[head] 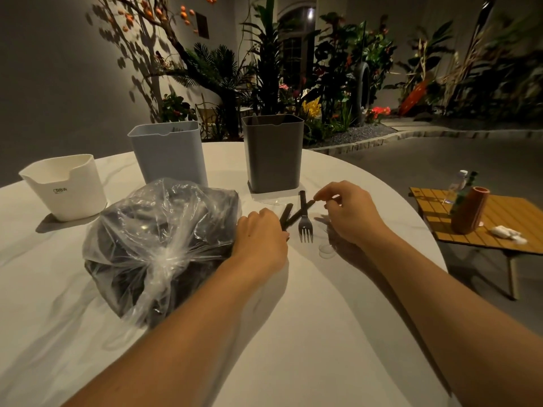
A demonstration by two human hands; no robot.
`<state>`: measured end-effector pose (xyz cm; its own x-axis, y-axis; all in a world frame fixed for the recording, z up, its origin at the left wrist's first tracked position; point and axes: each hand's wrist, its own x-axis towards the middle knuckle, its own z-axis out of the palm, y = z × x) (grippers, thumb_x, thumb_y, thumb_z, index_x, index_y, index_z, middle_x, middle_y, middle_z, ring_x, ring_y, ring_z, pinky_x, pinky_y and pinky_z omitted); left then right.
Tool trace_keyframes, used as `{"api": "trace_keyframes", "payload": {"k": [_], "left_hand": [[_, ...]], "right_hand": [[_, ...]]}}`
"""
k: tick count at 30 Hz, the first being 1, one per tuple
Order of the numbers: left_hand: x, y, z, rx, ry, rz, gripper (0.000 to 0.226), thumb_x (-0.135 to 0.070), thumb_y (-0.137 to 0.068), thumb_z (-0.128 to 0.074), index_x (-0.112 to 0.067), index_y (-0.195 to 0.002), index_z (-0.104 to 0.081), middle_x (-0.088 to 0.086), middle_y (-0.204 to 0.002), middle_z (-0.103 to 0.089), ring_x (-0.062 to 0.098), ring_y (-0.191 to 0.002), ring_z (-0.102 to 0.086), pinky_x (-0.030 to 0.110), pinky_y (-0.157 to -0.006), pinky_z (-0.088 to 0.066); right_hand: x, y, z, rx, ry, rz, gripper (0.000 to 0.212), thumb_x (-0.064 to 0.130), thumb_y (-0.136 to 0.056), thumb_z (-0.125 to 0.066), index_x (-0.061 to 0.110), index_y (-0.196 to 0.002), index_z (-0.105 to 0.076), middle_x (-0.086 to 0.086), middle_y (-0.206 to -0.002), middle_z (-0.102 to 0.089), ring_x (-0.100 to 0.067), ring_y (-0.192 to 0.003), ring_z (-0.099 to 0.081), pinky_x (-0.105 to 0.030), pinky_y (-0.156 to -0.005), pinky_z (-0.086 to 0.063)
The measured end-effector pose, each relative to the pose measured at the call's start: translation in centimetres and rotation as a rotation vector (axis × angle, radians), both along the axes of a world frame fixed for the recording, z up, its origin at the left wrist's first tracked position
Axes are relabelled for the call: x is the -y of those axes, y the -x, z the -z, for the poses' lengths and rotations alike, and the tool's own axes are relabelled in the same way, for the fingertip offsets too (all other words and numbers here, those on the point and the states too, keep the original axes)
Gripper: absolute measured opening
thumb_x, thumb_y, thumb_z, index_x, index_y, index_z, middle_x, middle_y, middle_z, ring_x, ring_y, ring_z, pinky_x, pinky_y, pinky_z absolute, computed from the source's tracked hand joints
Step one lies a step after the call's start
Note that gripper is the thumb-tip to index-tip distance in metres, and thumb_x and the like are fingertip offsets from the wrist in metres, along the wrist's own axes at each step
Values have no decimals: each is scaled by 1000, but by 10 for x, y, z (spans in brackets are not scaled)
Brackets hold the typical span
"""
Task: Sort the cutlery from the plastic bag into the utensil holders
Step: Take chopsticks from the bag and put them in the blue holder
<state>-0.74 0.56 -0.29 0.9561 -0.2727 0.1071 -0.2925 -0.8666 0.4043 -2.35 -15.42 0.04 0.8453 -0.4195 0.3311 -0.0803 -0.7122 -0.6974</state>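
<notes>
Your right hand (349, 212) pinched the far tip of a dark handle (299, 213) slanting down-left toward your left hand (261, 235), which gripped its near end beside the fork (304, 218).

Beyond my fingers (318, 195) the round white tabletop (293, 333) curves away into a dim grey floor (440, 160). Far ahead of them a plain grey wall (58, 69) catches a pool of warm light and the shadow of a branch with orange fruit (164, 16). Palms and flowering plants (323, 83) crowd a gravel bed with a stone kerb. Off to the right of my fingers stands a low slatted wooden table (499, 224).
</notes>
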Motion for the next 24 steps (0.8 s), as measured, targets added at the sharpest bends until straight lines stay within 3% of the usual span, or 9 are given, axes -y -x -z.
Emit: {"api": "trace_keyframes", "payload": {"k": [4, 9, 12, 19, 24], "left_hand": [[0, 1, 0, 19, -11, 7, 35, -35, -99, -60, -11, -124, -53, 9, -115, -57, 24, -106, -54, 37, -90, -51], [0, 8, 7, 209, -117, 81, 31, -26, -100, -58, -15, -129, -52, 6, -122, -53, 21, -107, -49, 33, -90, -47], [1, 10, 7, 272, -211, 132, 35, -24, -100, -58, -16, -133, -49, 7, -127, -52, 23, -112, -50, 33, -96, -45], [0, 13, -3, 313, -301, 167, 40, -28, -98, -64, -14, -134, -54, 8, -126, -58, 25, -111, -57, 33, -94, -48], [-3, 15, -11, 280, -174, 157, 31, -29, -100, -59, -16, -128, -59, 8, -121, -63, 24, -105, -62, 33, -93, -50]], "right_hand": [[1, 3, 5, -83, 101, -3, 22, 16, -100, -55, 22, -117, -67, -1, -122, -63, -18, -100, -59, -28, -87, -51], [-8, 5, 7, -212, 283, -191, 49, 2, -95, -59, 30, -135, -58, -1, -130, -57, -23, -114, -55, -31, -97, -48], [-11, 5, 5, -195, 421, -253, 43, 10, -95, -62, 27, -135, -60, -1, -130, -58, -23, -115, -54, -34, -102, -48], [-18, 2, 7, -85, 634, -270, 38, 33, -96, -63, 29, -133, -63, 1, -123, -61, -19, -108, -57, -24, -88, -42], [-22, 3, 6, 33, 862, -271, 35, 42, -97, -58, 30, -129, -65, 2, -113, -63, -15, -97, -57, -20, -77, -37]]}}
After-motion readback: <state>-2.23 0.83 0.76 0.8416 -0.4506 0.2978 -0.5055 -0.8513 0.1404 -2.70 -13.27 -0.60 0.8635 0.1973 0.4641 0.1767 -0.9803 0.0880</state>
